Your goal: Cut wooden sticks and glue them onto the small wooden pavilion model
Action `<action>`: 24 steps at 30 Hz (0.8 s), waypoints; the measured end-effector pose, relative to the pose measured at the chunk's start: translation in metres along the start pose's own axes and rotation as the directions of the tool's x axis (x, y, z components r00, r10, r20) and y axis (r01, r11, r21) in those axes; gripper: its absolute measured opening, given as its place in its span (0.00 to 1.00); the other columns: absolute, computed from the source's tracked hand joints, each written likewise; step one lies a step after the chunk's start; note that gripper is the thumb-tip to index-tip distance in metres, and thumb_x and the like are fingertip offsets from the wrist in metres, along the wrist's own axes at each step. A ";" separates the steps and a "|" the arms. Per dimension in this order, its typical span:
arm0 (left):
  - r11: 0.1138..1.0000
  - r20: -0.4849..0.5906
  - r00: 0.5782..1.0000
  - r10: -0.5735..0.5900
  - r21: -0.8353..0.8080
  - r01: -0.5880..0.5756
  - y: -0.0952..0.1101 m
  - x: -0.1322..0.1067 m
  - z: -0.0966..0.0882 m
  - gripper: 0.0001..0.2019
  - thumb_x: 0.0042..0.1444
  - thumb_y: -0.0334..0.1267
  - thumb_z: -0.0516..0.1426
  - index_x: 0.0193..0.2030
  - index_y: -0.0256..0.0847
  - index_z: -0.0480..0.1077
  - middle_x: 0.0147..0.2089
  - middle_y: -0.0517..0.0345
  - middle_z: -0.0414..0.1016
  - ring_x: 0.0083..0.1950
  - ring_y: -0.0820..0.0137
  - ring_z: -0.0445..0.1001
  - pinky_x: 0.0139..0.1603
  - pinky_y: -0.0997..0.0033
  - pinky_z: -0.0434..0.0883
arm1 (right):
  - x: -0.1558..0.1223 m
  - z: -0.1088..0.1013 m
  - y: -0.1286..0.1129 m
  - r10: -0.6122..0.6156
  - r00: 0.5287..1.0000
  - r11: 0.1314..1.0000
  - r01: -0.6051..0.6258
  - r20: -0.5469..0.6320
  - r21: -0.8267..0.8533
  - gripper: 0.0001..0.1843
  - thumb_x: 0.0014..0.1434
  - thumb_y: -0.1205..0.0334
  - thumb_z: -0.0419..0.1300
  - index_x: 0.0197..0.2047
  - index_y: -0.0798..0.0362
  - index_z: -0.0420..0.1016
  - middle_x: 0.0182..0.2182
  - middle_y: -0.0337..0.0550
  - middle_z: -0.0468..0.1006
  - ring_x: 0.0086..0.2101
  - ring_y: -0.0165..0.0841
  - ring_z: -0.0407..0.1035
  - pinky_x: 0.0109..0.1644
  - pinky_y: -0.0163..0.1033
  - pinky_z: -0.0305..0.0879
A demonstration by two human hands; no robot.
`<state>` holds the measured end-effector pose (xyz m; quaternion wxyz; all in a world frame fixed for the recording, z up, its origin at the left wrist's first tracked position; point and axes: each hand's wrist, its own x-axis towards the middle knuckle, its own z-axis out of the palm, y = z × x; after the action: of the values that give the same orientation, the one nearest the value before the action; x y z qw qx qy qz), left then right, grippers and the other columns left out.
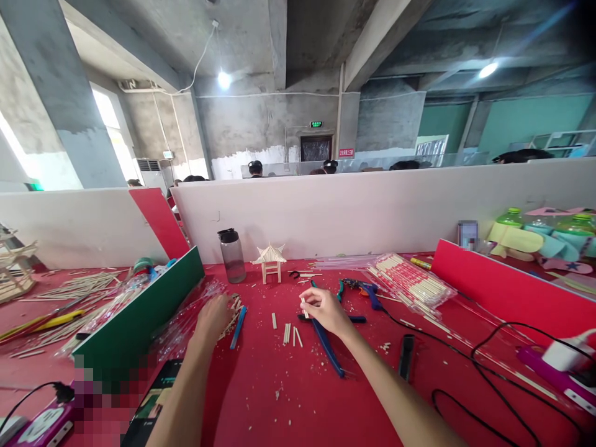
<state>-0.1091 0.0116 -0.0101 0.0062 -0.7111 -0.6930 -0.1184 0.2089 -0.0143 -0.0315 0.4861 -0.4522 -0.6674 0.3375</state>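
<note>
My right hand [325, 310] pinches a short wooden stick [304, 307] above the red table, close to blue-handled pliers [327, 349]. At the left, my left hand [213, 318] is over a small pile of cut stick pieces [235, 312]; its fingers are mostly hidden behind the back of the hand. A blue strip [239, 328], perhaps a ruler or cutter, lies beside that pile. Between my hands, several short sticks [287, 333] lie side by side, with another piece [274, 320] just behind them. Farther back stands a small stick-built pavilion [270, 263].
A dark-capped bottle [232, 256] stands left of the pavilion. At right are a blue glue gun [371, 295] with a trailing black cable [447, 334], bagged sticks [410, 284] and a black tool [406, 358]. Green [144, 304] and red [512, 290] dividers flank the workspace.
</note>
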 end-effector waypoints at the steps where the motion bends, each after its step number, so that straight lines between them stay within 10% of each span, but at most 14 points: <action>1: 1.000 0.007 1.000 0.009 -0.002 -0.009 0.002 0.002 0.003 0.11 0.56 0.35 0.54 0.41 0.41 0.77 0.44 0.42 0.81 0.48 0.54 0.77 0.41 0.66 0.66 | 0.000 0.000 0.000 -0.003 1.000 1.000 0.003 0.000 -0.001 0.12 0.53 0.57 0.63 0.40 0.53 0.77 0.29 0.43 0.81 0.28 0.36 0.77 0.33 0.38 0.71; 10: 0.929 -0.235 0.972 -0.027 -0.364 -0.063 0.010 0.006 0.000 0.10 0.60 0.41 0.51 0.40 0.41 0.72 0.39 0.52 0.80 0.41 0.62 0.76 0.35 0.71 0.64 | 0.000 0.000 0.001 -0.007 1.000 1.000 0.007 -0.006 -0.002 0.13 0.52 0.56 0.63 0.39 0.53 0.77 0.29 0.44 0.81 0.29 0.36 0.77 0.34 0.38 0.71; 18: 0.333 -0.142 0.989 -0.041 -0.935 -0.120 0.023 0.004 -0.016 0.29 0.45 0.55 0.65 0.48 0.35 0.71 0.35 0.55 0.76 0.29 0.71 0.72 0.30 0.73 0.69 | 0.000 0.002 -0.003 -0.010 1.000 1.000 0.010 0.012 0.012 0.12 0.52 0.58 0.63 0.39 0.54 0.77 0.30 0.44 0.81 0.29 0.35 0.76 0.33 0.37 0.71; 24: 0.543 -0.187 0.981 -0.049 -0.829 -0.131 0.014 0.012 -0.007 0.23 0.41 0.54 0.65 0.35 0.36 0.73 0.32 0.55 0.76 0.30 0.68 0.73 0.31 0.70 0.69 | -0.001 0.001 -0.004 0.003 1.000 1.000 -0.004 0.018 0.020 0.12 0.52 0.58 0.63 0.39 0.54 0.77 0.29 0.43 0.81 0.28 0.35 0.76 0.33 0.37 0.71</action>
<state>-0.0958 0.0220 0.0012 -0.2659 -0.6290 -0.5315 -0.5011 0.2072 -0.0172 -0.0284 0.4842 -0.4454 -0.6673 0.3491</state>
